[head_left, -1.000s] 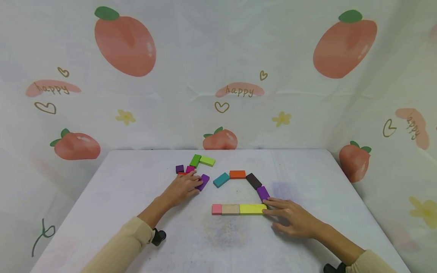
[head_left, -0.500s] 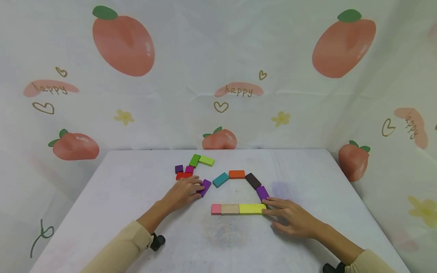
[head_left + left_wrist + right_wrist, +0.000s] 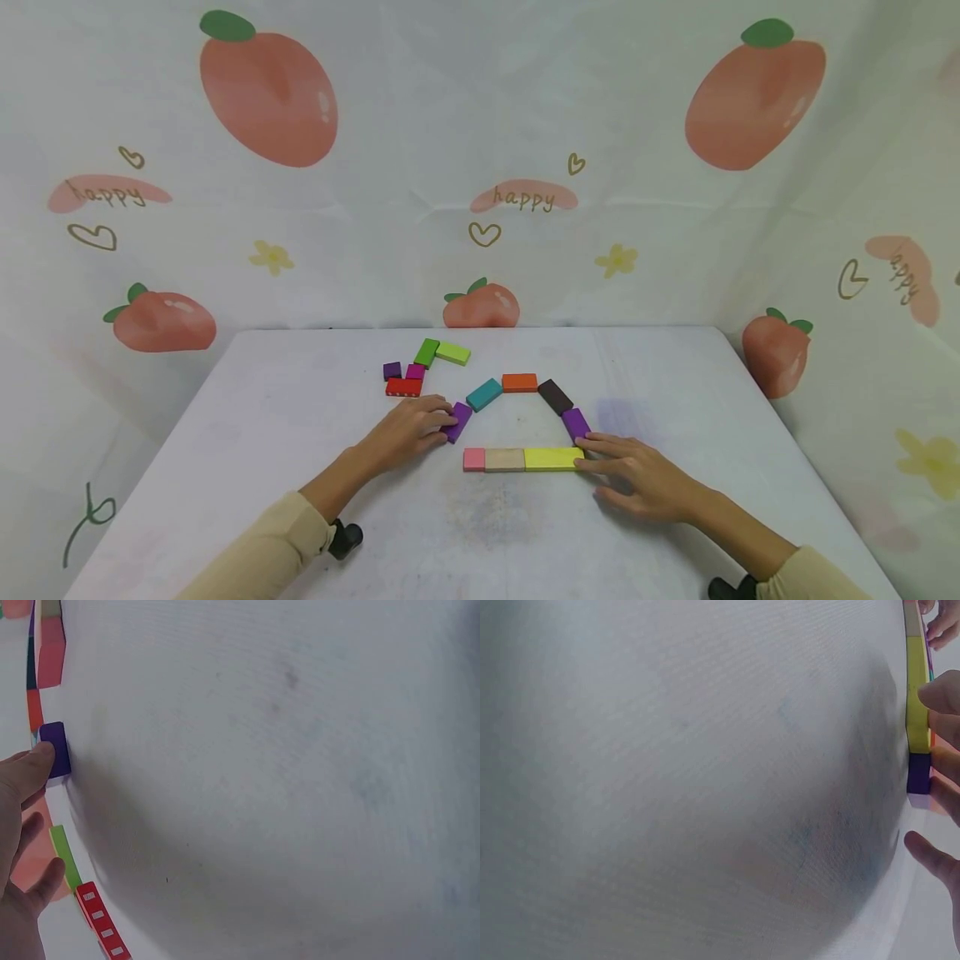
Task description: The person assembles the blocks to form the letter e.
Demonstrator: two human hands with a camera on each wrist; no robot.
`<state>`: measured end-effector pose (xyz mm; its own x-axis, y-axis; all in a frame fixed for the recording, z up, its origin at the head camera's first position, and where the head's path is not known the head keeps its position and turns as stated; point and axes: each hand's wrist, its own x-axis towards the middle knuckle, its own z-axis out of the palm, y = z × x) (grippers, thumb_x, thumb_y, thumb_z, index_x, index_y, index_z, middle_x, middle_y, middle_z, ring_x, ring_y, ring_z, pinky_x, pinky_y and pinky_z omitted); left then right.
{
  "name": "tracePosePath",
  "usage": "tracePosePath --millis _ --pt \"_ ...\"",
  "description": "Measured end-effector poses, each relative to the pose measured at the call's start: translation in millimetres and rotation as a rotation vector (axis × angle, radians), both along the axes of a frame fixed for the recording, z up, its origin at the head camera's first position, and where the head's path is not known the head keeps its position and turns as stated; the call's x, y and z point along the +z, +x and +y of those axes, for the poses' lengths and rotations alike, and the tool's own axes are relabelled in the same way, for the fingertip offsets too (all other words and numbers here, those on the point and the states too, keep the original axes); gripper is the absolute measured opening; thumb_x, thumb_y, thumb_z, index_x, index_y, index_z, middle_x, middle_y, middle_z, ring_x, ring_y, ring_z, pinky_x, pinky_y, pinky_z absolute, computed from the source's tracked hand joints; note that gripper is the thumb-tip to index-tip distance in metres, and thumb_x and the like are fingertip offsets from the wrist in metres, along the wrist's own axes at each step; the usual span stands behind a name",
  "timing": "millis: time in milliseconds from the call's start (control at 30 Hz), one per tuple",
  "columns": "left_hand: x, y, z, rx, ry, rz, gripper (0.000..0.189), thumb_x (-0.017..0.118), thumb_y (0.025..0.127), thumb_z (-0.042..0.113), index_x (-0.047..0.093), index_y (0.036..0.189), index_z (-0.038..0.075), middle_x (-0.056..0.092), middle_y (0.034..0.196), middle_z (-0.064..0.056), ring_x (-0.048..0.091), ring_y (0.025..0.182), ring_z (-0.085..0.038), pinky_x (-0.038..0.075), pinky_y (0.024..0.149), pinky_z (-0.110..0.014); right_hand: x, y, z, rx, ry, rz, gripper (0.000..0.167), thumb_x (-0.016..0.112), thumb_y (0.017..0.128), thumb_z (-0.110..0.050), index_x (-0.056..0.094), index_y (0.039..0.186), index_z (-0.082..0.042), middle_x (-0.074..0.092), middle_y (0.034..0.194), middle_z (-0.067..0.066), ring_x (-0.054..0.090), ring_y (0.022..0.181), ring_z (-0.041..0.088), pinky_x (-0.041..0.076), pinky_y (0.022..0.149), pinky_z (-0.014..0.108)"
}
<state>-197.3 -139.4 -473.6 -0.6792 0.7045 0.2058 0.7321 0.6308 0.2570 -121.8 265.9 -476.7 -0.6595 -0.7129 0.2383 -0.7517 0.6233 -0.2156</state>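
Observation:
A purple block [image 3: 459, 422] lies slanted below the left end of the teal block [image 3: 484, 395], close to it. My left hand [image 3: 411, 427] holds this purple block between thumb and fingers; in the left wrist view the thumb [image 3: 34, 761] rests on the block. My right hand [image 3: 637, 477] has its fingers stretched out, fingertips at the right end of the yellow block [image 3: 553, 460] and at a second purple block [image 3: 576, 425]. An orange block [image 3: 519, 383] and a dark brown block [image 3: 555, 397] continue the arch. Pink [image 3: 473, 460] and tan [image 3: 504, 460] blocks line up with the yellow.
Behind my left hand lie a red block [image 3: 403, 387] with white marks, a magenta block [image 3: 415, 372], a small dark purple block [image 3: 392, 371], a green block [image 3: 427, 353] and a lime block [image 3: 453, 354]. A printed cloth hangs behind the white table [image 3: 645, 367].
My left hand has moved right and nearer with the purple block, bringing it up to the teal block and uncovering the red block. My right hand stays in place.

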Motion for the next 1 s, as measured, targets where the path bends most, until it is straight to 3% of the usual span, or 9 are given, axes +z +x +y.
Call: tracePosePath --millis 1000 --pt "0.3 4.6 10.0 -0.014 0.007 0.003 0.031 0.077 0.088 0.023 0.075 0.116 0.011 0.067 0.120 -0.004 0.059 0.118 -0.021 0.051 0.097 -0.041 -2.1 -0.4 0.5 0.009 -0.017 0.018 0.041 0.078 0.083 -0.023 0.072 0.124 -0.020 0.059 0.140 0.006 0.053 0.130 0.031 0.050 0.094 0.055"
